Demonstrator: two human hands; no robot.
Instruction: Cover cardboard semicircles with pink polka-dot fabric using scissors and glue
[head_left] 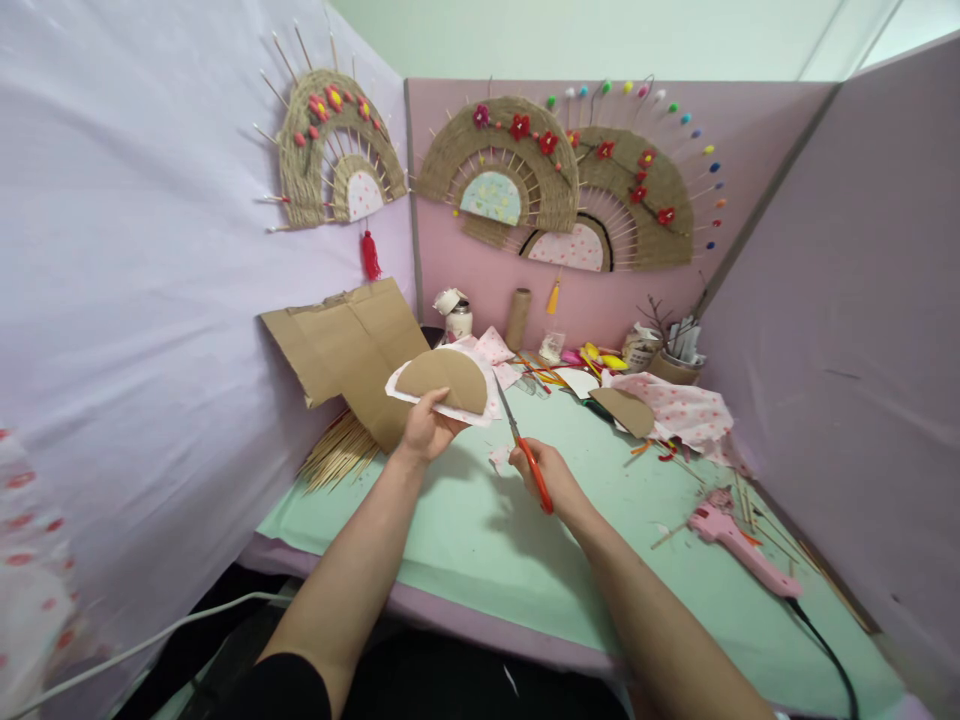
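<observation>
My left hand (433,428) grips a half-round cardboard piece (444,376) by its lower edge, thumb on top. White cloth with pink spots (491,403) lies beneath the cardboard and sticks out as a border around it. My right hand (544,472) is closed on the orange handles of a pair of scissors (534,462). The blades point up and away, beside the right end of the cloth border; whether they touch it I cannot tell. A small cloth scrap (499,459) lies on the table just left of the scissors.
A pink glue gun (742,545) with a black cord lies at the right. Bamboo sticks (341,450) and a large cardboard sheet (360,350) are at the left. Spotted cloth (694,410) and another half-round cardboard (626,408) lie right of centre. Woven fan shapes hang on the partitions.
</observation>
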